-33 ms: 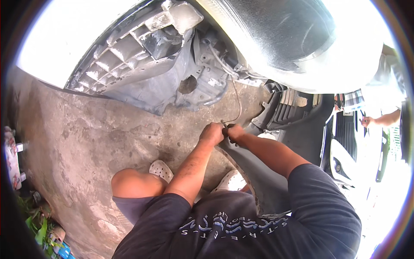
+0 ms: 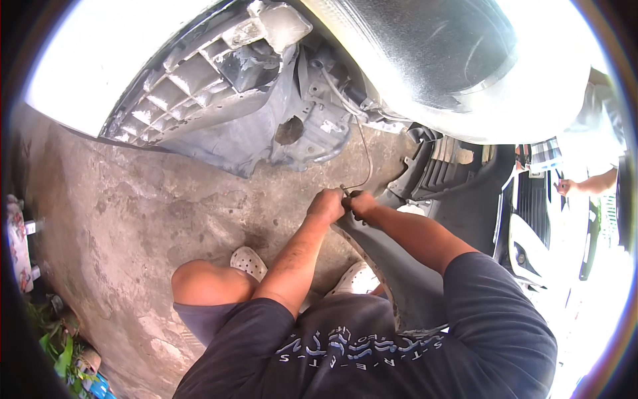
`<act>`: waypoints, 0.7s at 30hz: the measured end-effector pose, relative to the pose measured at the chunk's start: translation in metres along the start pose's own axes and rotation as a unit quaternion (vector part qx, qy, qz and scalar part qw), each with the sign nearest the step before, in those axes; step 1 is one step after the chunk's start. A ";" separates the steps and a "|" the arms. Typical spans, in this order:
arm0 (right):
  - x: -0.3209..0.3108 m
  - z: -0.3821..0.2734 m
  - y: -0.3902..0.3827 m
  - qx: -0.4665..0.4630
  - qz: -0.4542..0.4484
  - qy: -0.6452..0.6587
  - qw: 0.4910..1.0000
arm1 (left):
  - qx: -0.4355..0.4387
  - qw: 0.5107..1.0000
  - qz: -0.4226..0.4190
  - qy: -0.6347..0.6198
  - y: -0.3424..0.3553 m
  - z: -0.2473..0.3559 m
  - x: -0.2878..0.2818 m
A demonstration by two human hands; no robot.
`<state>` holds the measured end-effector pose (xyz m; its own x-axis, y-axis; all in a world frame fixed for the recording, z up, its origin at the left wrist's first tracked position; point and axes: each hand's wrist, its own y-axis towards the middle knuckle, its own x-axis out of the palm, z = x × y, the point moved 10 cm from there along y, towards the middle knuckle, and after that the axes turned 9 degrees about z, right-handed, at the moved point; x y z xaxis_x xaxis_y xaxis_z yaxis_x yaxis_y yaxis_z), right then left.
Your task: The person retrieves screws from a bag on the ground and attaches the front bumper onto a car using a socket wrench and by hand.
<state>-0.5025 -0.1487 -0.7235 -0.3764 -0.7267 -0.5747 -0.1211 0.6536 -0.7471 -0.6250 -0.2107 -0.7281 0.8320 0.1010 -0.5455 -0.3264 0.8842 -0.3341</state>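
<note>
My left hand [image 2: 326,206] and my right hand [image 2: 363,205] meet in front of me, both with fingers closed. A thin cable [image 2: 369,159] hangs from the car's open front corner and runs down to my fingertips, where the left hand pinches its end. Something small and dark sits between the right fingers, too covered to name. Directly below my hands, the narrow end of a detached grey bumper cover [image 2: 412,256] reaches toward them, its inner side showing; whether my fingers touch it I cannot tell.
Above are the car's headlight [image 2: 432,46], a ribbed grey bumper support [image 2: 179,93] and a torn plastic liner [image 2: 226,136]. Stained concrete floor [image 2: 146,219] lies to the left, with potted plants [image 2: 63,352] at its edge. Another person's hand [image 2: 568,187] shows at far right.
</note>
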 end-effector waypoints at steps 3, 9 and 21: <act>-0.008 0.014 0.010 -0.027 0.044 0.014 0.999 | -0.013 0.997 -0.011 -0.071 0.006 -0.004 0.013; 0.013 -0.006 0.015 -0.114 0.075 -0.013 0.991 | -0.043 0.970 -0.042 -0.235 0.026 -0.066 0.050; 0.011 -0.011 -0.004 -0.047 0.056 -0.042 0.996 | 0.006 0.983 -0.100 -0.155 0.027 -0.057 0.058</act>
<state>-0.5163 -0.1575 -0.7233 -0.3148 -0.6600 -0.6821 -0.1691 0.7462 -0.6439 -0.6108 -0.2069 -0.8127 0.9761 0.0574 -0.2097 -0.1394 0.9055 -0.4009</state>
